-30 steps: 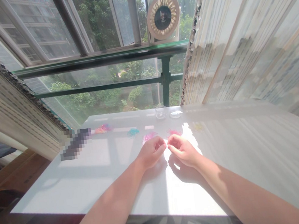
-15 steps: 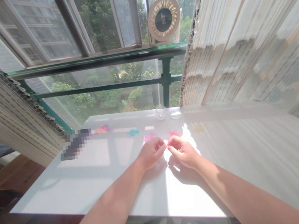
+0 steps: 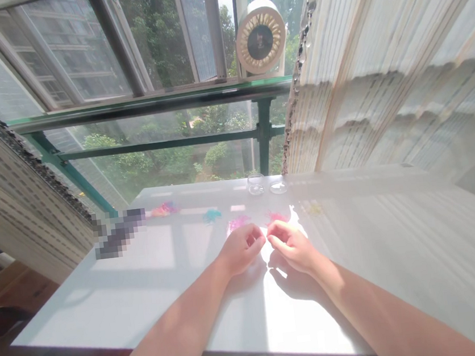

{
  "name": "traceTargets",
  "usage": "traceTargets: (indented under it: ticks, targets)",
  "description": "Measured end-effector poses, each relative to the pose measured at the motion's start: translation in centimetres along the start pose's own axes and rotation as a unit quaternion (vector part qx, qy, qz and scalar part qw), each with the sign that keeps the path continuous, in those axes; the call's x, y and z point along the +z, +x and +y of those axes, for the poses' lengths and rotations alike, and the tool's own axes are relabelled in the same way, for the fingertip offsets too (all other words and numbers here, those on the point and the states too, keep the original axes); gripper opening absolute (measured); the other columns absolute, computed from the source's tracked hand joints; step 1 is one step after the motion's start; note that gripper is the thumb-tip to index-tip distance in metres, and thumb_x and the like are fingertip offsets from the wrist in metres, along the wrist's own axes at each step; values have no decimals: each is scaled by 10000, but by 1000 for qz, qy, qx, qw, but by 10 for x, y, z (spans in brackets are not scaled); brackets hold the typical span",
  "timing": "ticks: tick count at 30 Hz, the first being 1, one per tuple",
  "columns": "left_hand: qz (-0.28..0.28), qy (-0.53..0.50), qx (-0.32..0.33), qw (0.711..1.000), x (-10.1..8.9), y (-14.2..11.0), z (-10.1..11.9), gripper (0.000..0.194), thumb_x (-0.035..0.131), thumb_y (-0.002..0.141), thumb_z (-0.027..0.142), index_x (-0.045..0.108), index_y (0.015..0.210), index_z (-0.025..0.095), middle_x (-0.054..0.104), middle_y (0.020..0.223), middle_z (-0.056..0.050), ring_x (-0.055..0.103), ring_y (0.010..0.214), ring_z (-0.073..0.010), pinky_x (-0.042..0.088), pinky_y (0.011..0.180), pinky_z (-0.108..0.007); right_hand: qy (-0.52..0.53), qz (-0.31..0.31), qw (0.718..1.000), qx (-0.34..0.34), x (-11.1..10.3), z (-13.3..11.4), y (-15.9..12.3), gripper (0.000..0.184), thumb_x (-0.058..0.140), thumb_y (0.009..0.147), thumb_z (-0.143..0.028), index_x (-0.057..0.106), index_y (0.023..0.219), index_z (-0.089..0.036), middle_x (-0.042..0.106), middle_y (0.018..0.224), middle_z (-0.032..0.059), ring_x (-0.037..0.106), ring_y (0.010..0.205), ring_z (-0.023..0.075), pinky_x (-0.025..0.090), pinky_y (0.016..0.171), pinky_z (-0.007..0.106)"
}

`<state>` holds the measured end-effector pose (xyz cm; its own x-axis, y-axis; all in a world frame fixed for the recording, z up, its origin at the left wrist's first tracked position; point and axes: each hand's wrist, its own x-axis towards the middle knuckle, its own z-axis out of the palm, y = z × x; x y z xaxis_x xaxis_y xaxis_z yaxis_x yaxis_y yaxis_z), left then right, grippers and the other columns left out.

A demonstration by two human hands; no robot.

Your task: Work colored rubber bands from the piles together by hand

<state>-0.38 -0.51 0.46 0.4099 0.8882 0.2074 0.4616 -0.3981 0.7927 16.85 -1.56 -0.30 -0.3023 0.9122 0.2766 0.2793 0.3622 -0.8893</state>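
Observation:
My left hand (image 3: 242, 248) and my right hand (image 3: 290, 244) rest close together on the white table (image 3: 147, 291), fingertips nearly touching. Both are curled into a pinch; whatever sits between the fingers is too small to make out. Just beyond the left hand lies a pink pile of small loops (image 3: 237, 223). A darker pink pile (image 3: 276, 216) lies beyond the right hand. Further off are a teal pile (image 3: 211, 216), an orange-pink pile (image 3: 163, 210) and a faint yellow pile (image 3: 313, 209).
A small glass jar (image 3: 256, 184) and its lid (image 3: 278, 187) stand at the table's far edge by the window. A white fan (image 3: 259, 35) sits on the green railing. Curtains hang at left and right. A blurred dark object (image 3: 120, 232) lies at the table's left.
Both hands stay pinched together in the same spot. Only the view has tilted slightly.

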Motion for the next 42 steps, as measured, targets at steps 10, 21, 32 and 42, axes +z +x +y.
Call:
traceTargets:
  ticks: [10,21,32,42]
  targets:
    - [-2,-11,-5,1000,0,0,-2,136,474,812,279,532,746,176,513,678,28,437,606,-100,358,586,-223,1,-22,1000,9,1,3,0,97,454,829,-238,488,746,-203,523,679,-20,515,625,128,419,584,259]
    - [9,-10,-2,1000,0,0,-3,136,492,801,298,544,770,177,531,705,16,453,623,-108,375,602,-234,-21,-15,1000,14,1,3,1,90,446,811,-216,477,728,-201,501,658,-29,465,592,120,386,552,253]
    - [26,-7,20,999,-3,1,-1,123,492,803,271,540,753,169,534,687,18,452,619,-99,371,599,-221,-32,1,999,13,-3,3,2,61,475,793,-214,497,737,-204,535,660,-20,516,609,132,418,576,260]
    - [7,17,1,1000,0,0,-1,139,493,797,298,533,746,174,520,685,19,442,609,-102,376,582,-226,38,-37,998,39,-1,-3,0,177,498,825,-353,498,737,-200,509,633,-31,520,539,113,441,506,243]
